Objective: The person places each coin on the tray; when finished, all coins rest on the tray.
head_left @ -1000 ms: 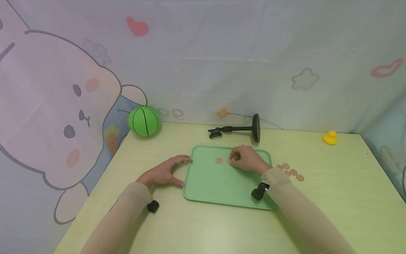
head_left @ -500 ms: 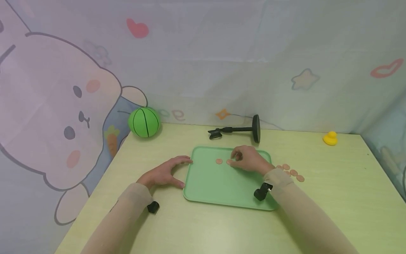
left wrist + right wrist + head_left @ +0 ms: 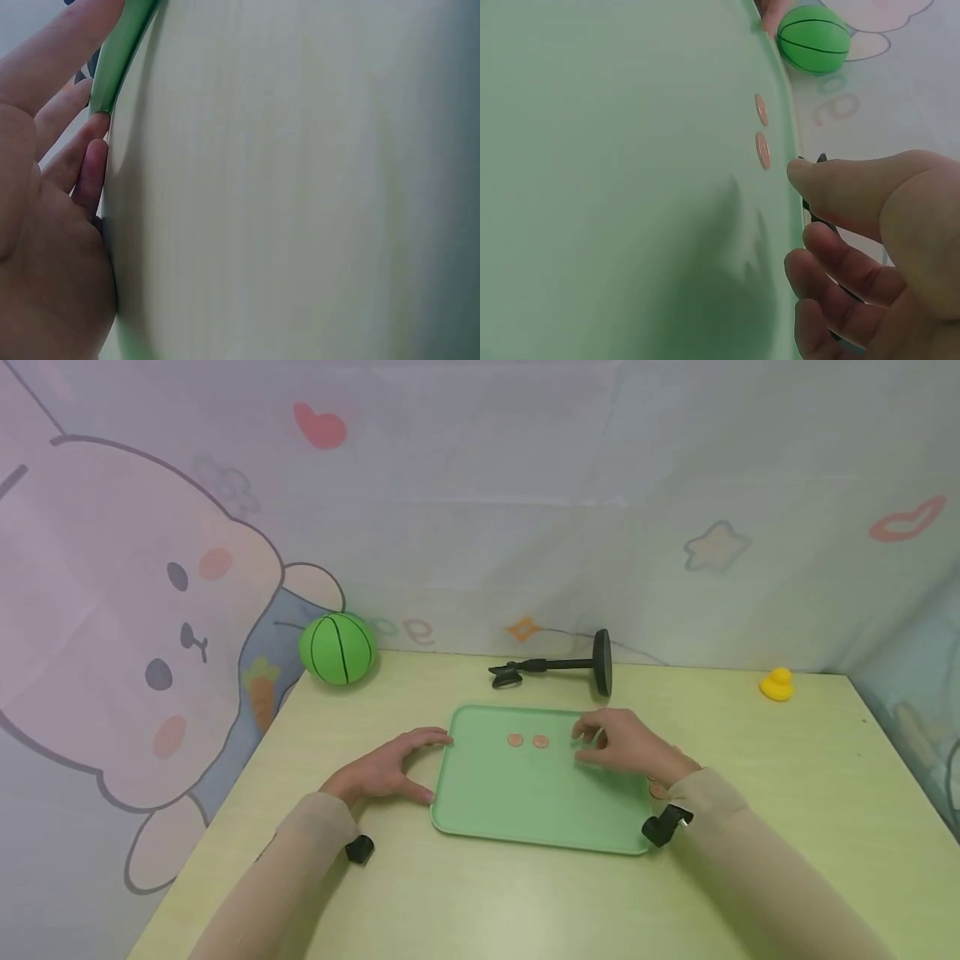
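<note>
Two copper-coloured coins lie side by side near the far rim of the green tray (image 3: 525, 802), a left coin (image 3: 515, 740) and a right coin (image 3: 540, 741). My right hand (image 3: 626, 745) hovers over the tray's right part, fingers loosely bent, with nothing between thumb and fingertips in the right wrist view. At the tray's left side my left hand (image 3: 384, 768) rests with thumb and fingers spread, their tips touching the rim. More coins (image 3: 657, 790) lie on the table just right of the tray, mostly hidden under my right hand and wrist.
Behind the tray a black stand (image 3: 562, 664) lies on its side. A green ball (image 3: 338, 649) sits at the back left of the table, and a yellow rubber duck (image 3: 777, 685) at the back right. A printed cloth hangs behind the table.
My right hand has let go of the right coin, which stays on the tray, and has moved right, now covering most of the coins beside the tray. My left hand has kept its place.
</note>
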The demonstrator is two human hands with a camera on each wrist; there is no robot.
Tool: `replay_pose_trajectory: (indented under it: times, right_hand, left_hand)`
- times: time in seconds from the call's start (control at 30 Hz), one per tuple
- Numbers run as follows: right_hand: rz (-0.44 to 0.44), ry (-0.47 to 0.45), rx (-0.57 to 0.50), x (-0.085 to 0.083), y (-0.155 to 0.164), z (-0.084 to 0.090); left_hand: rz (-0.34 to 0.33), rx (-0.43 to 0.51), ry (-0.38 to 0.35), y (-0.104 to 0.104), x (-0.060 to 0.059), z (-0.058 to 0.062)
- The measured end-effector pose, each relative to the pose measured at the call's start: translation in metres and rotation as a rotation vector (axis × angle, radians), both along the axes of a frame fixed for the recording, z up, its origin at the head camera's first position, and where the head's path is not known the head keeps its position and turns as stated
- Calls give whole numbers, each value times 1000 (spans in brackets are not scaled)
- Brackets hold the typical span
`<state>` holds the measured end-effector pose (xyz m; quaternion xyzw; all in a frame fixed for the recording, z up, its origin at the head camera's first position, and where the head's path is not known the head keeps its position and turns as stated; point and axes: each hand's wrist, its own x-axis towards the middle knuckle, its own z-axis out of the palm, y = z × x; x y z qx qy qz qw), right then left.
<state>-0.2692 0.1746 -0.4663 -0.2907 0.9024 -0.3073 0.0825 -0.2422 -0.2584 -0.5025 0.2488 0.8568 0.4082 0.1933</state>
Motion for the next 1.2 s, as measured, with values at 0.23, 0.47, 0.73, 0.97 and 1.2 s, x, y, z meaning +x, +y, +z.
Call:
replay_pose_trajectory:
  times: [0.23, 0.47, 0.73, 0.97, 1.2]
  right_hand:
    - [-44, -61, 8, 13, 29, 5]
    - [-42, -26, 14, 24, 59, 8]
    - [-15, -46, 26, 36, 87, 1]
    - [6, 12, 33, 44, 103, -4]
    - [35, 71, 25, 51, 108, -12]
  left_hand:
    - [-3, 6, 0, 0, 0, 0]
    - [0, 1, 1, 1, 1, -1]
    - [12, 3, -7, 1, 2, 2]
    - [16, -4, -2, 1, 1, 2]
    - [24, 4, -4, 1, 2, 1]
